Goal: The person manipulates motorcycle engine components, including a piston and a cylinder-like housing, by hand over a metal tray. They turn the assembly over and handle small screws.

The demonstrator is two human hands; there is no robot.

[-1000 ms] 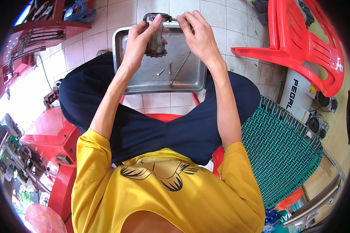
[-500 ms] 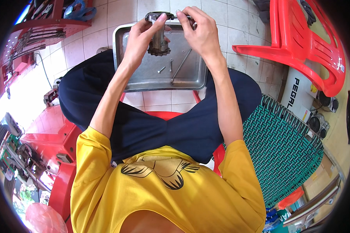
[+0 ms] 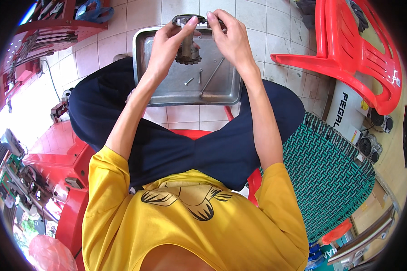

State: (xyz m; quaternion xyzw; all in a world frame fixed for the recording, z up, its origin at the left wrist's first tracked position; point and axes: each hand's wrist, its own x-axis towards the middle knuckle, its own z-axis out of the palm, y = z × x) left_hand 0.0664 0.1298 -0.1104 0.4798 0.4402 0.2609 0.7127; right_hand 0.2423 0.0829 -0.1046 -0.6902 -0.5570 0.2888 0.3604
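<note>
My left hand [image 3: 167,47] grips a grimy metal cylinder [image 3: 188,55] upright over a steel tray [image 3: 190,101], with a flanged top ring and a toothed lower rim. My right hand [image 3: 230,38] pinches a thin fitting [image 3: 204,20] sticking out from the ring's right side; its far end is hidden by my fingers. Lying in the tray are a short bolt [image 3: 189,81], another small bolt [image 3: 200,76], a long thin rod [image 3: 211,77] and small bits of hardware.
A red plastic chair [image 3: 343,54] stands right, above a white cylinder [image 3: 343,108] and beside a green woven seat [image 3: 328,176]. Left are a red tool rack [image 3: 49,34], red metal bodywork [image 3: 54,149] and assorted parts. My crossed legs [image 3: 99,108] flank the tray, over tiled floor [image 3: 140,13].
The cylinder and my left hand have shifted slightly right and a little upward. My right hand has moved slightly, still pinching at the ring's side.
</note>
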